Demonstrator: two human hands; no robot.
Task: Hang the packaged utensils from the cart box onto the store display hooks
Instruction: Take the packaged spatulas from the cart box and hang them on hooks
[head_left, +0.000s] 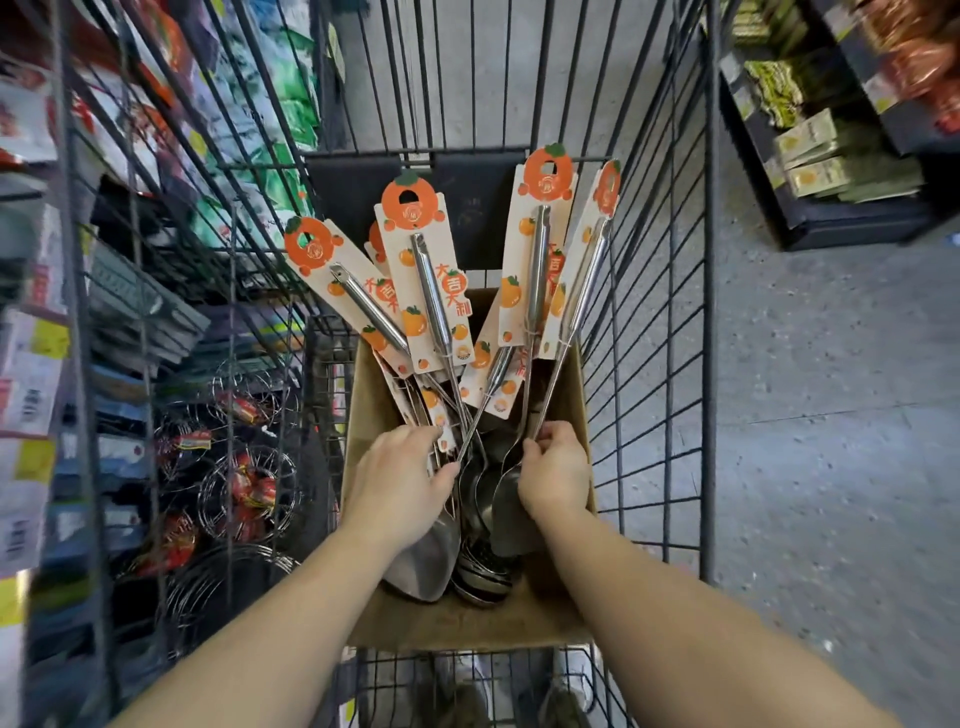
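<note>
Both hands reach into the cardboard box (563, 623): left hand (402, 486) and right hand (556, 470) each clamped on utensils (434, 296). Handles fan toward 12 o'clock, near the cart (691, 312) wires.

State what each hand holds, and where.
Right hand: thin shank of a steel carded utensil. Left hand: reaching among utensil shanks; grip unclear.
</note>
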